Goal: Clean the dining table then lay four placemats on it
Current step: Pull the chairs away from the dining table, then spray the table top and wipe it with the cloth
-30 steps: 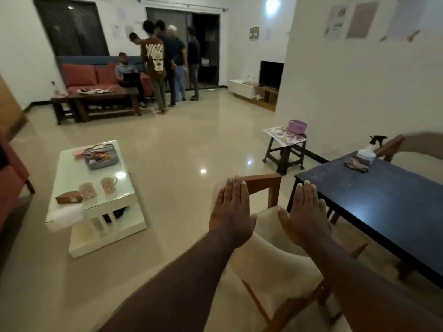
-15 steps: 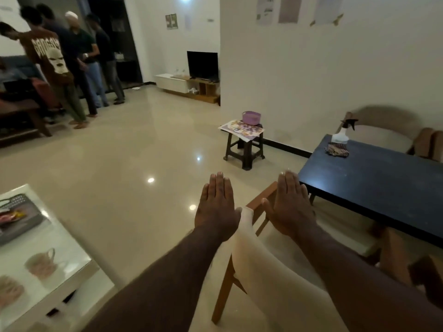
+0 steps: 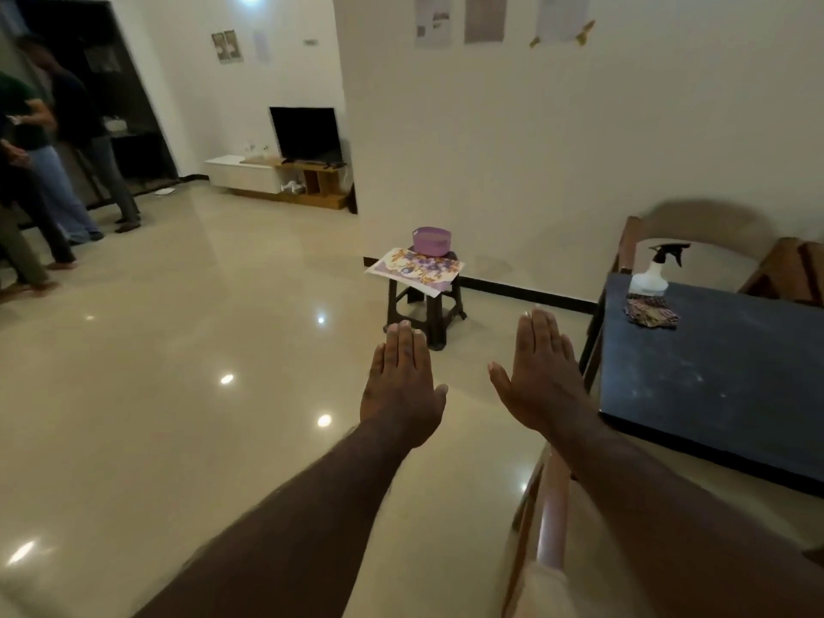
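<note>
Left hand (image 3: 401,385) and right hand (image 3: 544,381): both flat, palms down, fingers straight and together. They hold nothing and hover over the floor, touching nothing.

Risks from here:
- Wooden chair (image 3: 550,506) sits under the right forearm, between the person and the dining table (image 3: 722,385). Reaching past it is an easy snag or bump.
- Spray bottle (image 3: 651,272) stands at the table's far corner, near the edge, with the patterned cloth (image 3: 651,310) just beside it. A wide wipe could knock the bottle off.
- Overspray on the glossy tile floor (image 3: 178,350) would likely make it slippery.
- Placemats (image 3: 414,269) lie stacked on the dark stool (image 3: 428,305), well apart from the table and overhanging the stool's edge. The purple basket (image 3: 431,240) appears to rest on the stack's back part, so pulling mats from under it could tip it.
- Mat count can't be told from here, so four isn't confirmed.
- Mats laid on a wet top would probably stick or stain.

Surface: dark matte tabletop with faint pale smudges, not yet wiped.

Room: a second chair (image 3: 704,234) stands behind the table, and papers (image 3: 484,15) are taped to the white wall. A TV (image 3: 307,133) sits on a low unit (image 3: 249,173), and people (image 3: 67,171) stand far left.
</note>
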